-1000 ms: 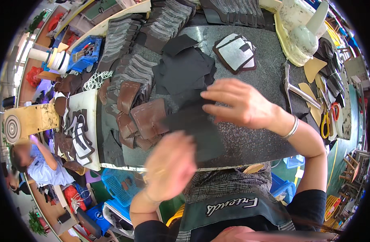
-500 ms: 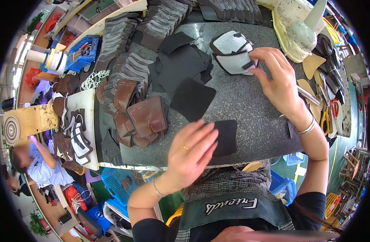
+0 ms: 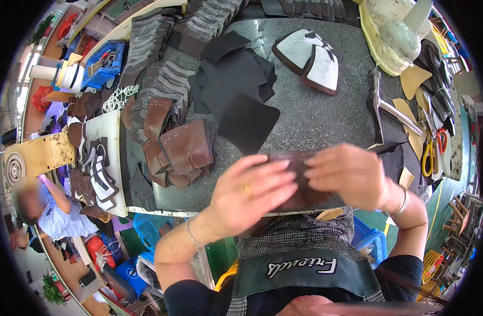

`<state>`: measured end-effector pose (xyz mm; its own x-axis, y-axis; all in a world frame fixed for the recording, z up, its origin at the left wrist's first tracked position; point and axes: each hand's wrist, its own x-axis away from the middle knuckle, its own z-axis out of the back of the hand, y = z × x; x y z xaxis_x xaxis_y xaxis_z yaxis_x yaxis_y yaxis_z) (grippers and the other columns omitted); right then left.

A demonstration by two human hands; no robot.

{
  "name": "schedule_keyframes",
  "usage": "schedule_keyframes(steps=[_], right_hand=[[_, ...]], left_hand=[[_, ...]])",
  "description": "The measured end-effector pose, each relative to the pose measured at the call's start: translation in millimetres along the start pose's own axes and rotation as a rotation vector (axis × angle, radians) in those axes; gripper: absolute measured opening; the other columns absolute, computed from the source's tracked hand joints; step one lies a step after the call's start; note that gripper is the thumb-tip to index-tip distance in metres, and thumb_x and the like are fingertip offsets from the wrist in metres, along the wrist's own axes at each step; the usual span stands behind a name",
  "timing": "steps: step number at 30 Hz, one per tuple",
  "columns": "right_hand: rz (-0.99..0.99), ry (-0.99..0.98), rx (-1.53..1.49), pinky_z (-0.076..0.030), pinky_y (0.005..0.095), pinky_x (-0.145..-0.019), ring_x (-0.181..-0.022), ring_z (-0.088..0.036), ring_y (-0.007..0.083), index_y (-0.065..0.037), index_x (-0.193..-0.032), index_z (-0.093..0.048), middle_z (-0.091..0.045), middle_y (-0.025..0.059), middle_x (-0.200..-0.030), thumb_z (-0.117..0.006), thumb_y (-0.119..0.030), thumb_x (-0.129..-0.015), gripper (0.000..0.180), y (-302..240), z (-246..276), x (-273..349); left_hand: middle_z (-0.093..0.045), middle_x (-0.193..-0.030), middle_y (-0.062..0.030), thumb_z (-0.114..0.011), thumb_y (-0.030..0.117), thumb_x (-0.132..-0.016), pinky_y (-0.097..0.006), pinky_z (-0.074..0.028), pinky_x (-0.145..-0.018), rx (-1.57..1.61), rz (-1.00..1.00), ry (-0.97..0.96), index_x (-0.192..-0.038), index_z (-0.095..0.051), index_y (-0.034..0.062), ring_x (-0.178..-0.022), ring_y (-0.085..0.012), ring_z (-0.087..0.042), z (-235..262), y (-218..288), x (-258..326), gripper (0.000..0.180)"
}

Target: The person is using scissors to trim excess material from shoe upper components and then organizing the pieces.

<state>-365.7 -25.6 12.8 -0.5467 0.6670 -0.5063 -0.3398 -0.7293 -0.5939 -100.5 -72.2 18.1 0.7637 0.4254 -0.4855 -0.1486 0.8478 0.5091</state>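
Note:
My left hand [image 3: 252,194] and my right hand [image 3: 347,176] meet at the near edge of the dark stone slab. A dark brown leather piece [image 3: 304,195] lies between and under their fingertips, mostly hidden. The left fingers stretch out flat over its left side. The right fingers, smeared by motion, reach over its right side. Just beyond them a black square sheet [image 3: 250,124] overlaps a pile of similar black sheets [image 3: 233,76]. Two brown-edged pieces with white backs, one nearer [image 3: 324,68] and one farther [image 3: 298,48], overlap at the back right.
Stitched brown leather pieces [image 3: 186,148] are heaped at left, with rows of stacked leather parts [image 3: 149,45] behind. A pale machine part [image 3: 397,45] stands at the back right. Scissors [image 3: 427,158] and a metal rod [image 3: 401,117] lie at right. Another person [image 3: 62,208] sits far left.
My right hand has come from the white-backed pieces to the near edge, beside my left. Brown leather now shows where a black sheet lay. The nearer white-backed piece is at a different angle.

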Motion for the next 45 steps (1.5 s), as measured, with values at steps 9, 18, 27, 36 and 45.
schedule_keyframes(steps=[9, 18, 27, 36, 45], right_hand=[[-0.052, -0.05, 0.164, -0.056, 0.0402, -0.09, -0.11, -0.065, 0.032, 0.005, -0.106, -0.067, -0.065, 0.0185, -0.12, -0.064, -0.012, -0.068, 0.042, -13.7, -34.9, 15.2], [-0.271, -0.397, 0.701, -0.032, 0.0553, -0.112, -0.134, -0.042, 0.0391, 0.003, -0.126, -0.06, -0.053, 0.0093, -0.141, -0.064, -0.006, -0.065, 0.062, -13.4, -9.9, 28.7], [-0.407, -0.152, 0.35, -0.043, 0.0497, -0.104, -0.127, -0.049, 0.0376, 0.004, -0.121, -0.061, -0.053, 0.0205, -0.137, -0.061, -0.006, -0.066, 0.057, -25.1, -22.0, 17.2], [-0.34, -0.137, 0.652, -0.047, 0.0472, -0.099, -0.117, -0.057, 0.0367, 0.008, -0.121, -0.059, -0.06, 0.0212, -0.125, -0.061, -0.004, -0.068, 0.054, -13.2, -8.6, 32.7], [-0.242, -0.211, 0.185, -0.054, 0.0412, -0.09, -0.109, -0.062, 0.034, 0.009, -0.112, -0.061, -0.064, 0.0205, -0.109, -0.066, 0.0, -0.066, 0.048, -11.5, -27.6, 13.3]], left_hand=[[-0.07, -0.108, -0.0091, -0.074, 0.006, -0.071, -0.042, -0.055, -0.091, -0.028, -0.054, -0.071, -0.1, -0.073, 0.0056, -0.106, -0.0273, -0.068, -8.4, 0.7, 52.1, 0.029], [-0.067, -0.104, -0.0095, -0.071, 0.001, -0.072, -0.055, -0.05, -0.101, 0.312, 0.055, -0.21, -0.101, -0.07, 0.0027, -0.105, -0.0321, -0.068, -18.6, -6.8, 50.9, 0.03], [-0.067, -0.103, -0.0084, -0.069, 0.002, -0.074, -0.054, -0.049, -0.103, 0.331, 0.087, -0.207, -0.101, -0.07, 0.0027, -0.107, -0.0318, -0.067, -17.8, -6.8, 44.5, 0.027], [-0.067, -0.103, -0.0094, -0.07, -0.004, -0.07, -0.055, -0.047, -0.105, 0.327, 0.114, -0.213, -0.103, -0.07, 0.0013, -0.111, -0.032, -0.066, -21.0, -1.9, 50.0, 0.033], [-0.066, -0.11, -0.0112, -0.073, 0.001, -0.071, -0.055, -0.046, -0.105, 0.385, 0.106, 0.045, -0.105, -0.069, 0.0019, -0.109, -0.0349, -0.066, 10.8, 2.9, 56.3, 0.034]])
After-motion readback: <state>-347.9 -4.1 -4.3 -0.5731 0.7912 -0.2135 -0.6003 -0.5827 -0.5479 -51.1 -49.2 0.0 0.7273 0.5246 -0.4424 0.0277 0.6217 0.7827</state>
